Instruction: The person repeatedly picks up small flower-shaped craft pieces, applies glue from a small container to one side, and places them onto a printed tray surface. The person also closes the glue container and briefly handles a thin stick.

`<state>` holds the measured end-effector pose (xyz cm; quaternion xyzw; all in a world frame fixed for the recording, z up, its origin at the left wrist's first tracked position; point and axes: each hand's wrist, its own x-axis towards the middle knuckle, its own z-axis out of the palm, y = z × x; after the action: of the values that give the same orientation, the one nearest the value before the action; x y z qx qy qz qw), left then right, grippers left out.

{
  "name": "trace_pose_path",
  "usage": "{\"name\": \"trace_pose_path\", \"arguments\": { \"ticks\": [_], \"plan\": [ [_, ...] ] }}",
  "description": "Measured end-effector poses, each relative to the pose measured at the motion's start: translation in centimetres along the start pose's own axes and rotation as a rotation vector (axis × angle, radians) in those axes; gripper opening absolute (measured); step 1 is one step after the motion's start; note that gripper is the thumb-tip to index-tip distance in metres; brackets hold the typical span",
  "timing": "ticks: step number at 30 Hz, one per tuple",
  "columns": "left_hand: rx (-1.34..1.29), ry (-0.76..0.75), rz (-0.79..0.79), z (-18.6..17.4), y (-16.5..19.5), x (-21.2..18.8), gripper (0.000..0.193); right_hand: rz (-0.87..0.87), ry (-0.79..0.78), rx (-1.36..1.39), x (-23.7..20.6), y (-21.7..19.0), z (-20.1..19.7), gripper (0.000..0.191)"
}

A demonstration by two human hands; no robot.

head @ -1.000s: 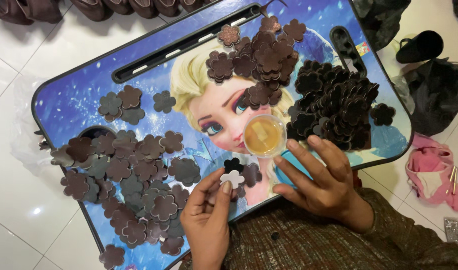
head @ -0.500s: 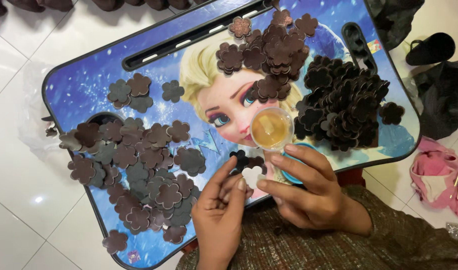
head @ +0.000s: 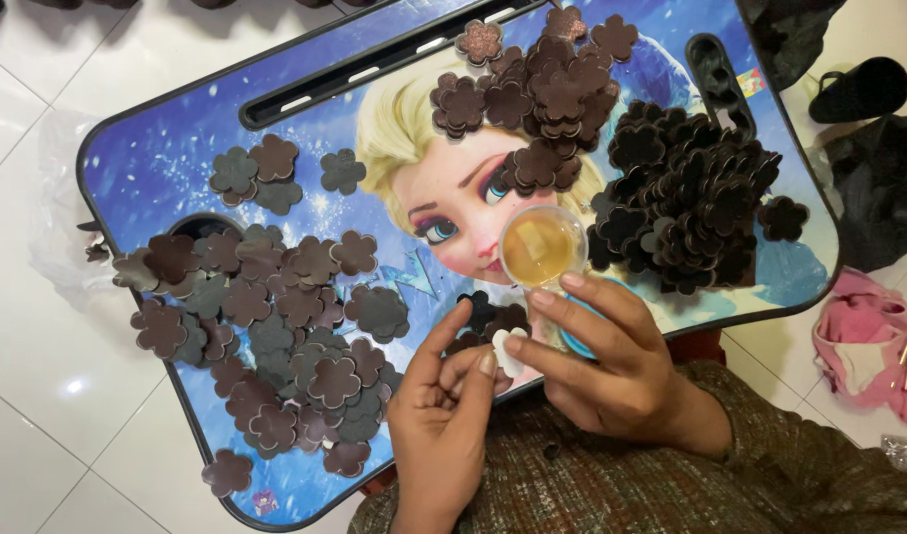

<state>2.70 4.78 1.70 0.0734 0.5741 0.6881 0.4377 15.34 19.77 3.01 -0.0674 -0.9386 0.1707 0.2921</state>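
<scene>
Left hand (head: 444, 420) & right hand (head: 612, 371) pinching together one small pale flower cutout (head: 506, 353) – held just below glue cup (head: 543, 246), probably for easy dipping. Left of cup, spread brown flowers (head: 275, 326); right of cup, dark stacked pile (head: 691, 203) on lap tray (head: 157, 148).

Left hand (head: 444, 415) at lower centre of the frame, wrist low, fingers (head: 485, 364) curled and pinched together. Right hand (head: 612, 371) just beside it, palm down, fingers stretched toward upper left, fingertips meeting the left's.
</scene>
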Motion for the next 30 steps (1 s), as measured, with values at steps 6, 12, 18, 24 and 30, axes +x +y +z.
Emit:
{"name": "trace_pose_path", "arguments": {
  "ticks": [6, 12, 18, 24, 30],
  "plan": [
    [-0.012, -0.004, -0.011, -0.2, -0.1, 0.0, 0.053, -0.052, 0.008, -0.009, 0.1, 0.0, 0.2, 0.041],
    [-0.023, 0.018, 0.040, -0.2, -0.2, 0.3, 0.054, -0.032, 0.014, 0.045, 0.1, 0.3, -0.3, 0.041],
    [-0.011, 0.021, -0.001, -0.5, -0.1, 0.6, 0.054, 0.063, 0.111, 0.381, -0.5, 0.3, -0.5, 0.039],
    [-0.047, -0.069, -0.092, -0.6, -0.2, 0.7, 0.056, 0.058, 0.129, 0.305, -0.1, 0.5, 0.7, 0.043],
    [-0.101, -0.149, -0.138, -0.6, -0.5, 0.7, 0.053, 0.118, 0.099, 0.355, -0.3, 0.2, 0.6, 0.046]
  ]
}}
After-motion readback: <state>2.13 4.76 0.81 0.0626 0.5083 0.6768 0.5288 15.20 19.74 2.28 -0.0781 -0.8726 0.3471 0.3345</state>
